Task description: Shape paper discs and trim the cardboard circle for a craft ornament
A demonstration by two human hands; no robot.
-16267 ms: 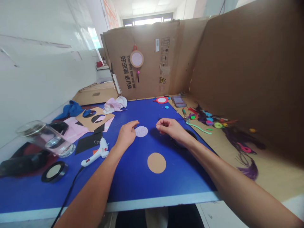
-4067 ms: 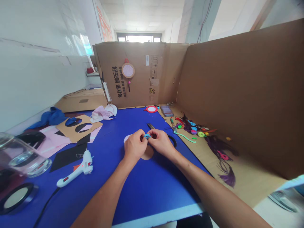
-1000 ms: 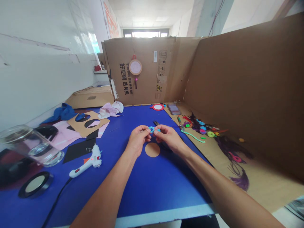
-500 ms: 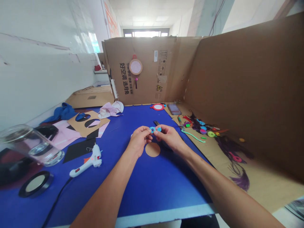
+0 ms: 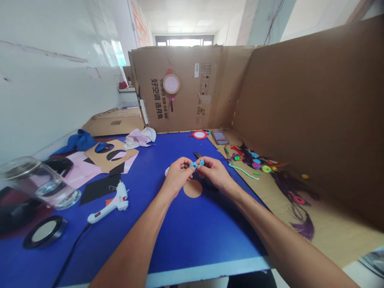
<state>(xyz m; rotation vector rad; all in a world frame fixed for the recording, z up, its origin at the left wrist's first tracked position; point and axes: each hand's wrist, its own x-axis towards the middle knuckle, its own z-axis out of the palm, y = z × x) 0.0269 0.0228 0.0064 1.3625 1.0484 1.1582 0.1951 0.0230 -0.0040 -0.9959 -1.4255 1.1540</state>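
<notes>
My left hand point(image 5: 177, 177) and my right hand point(image 5: 213, 172) meet above the blue table point(image 5: 186, 236), fingers pinched together on a small light-blue coiled piece point(image 5: 195, 164). A brown cardboard disc point(image 5: 192, 188) lies on the table just below my hands. The edge of a pale round piece point(image 5: 167, 171) peeks out behind my left hand. A black ring point(image 5: 211, 186) lies partly hidden under my right wrist.
A white glue gun point(image 5: 110, 203) with its cord lies left of my arms, near a glass jar point(image 5: 39, 185) and a black tape roll point(image 5: 43, 232). Cut cardboard point(image 5: 112, 153), pink and black sheets sit further left. Colourful coils and tassels point(image 5: 264, 166) lie right. Cardboard walls point(image 5: 300, 108) enclose the back and right.
My hands have stayed together over the brown disc, with the fingers shifting slightly on the light-blue piece. Earlier my hands were apart beside the pale round piece.
</notes>
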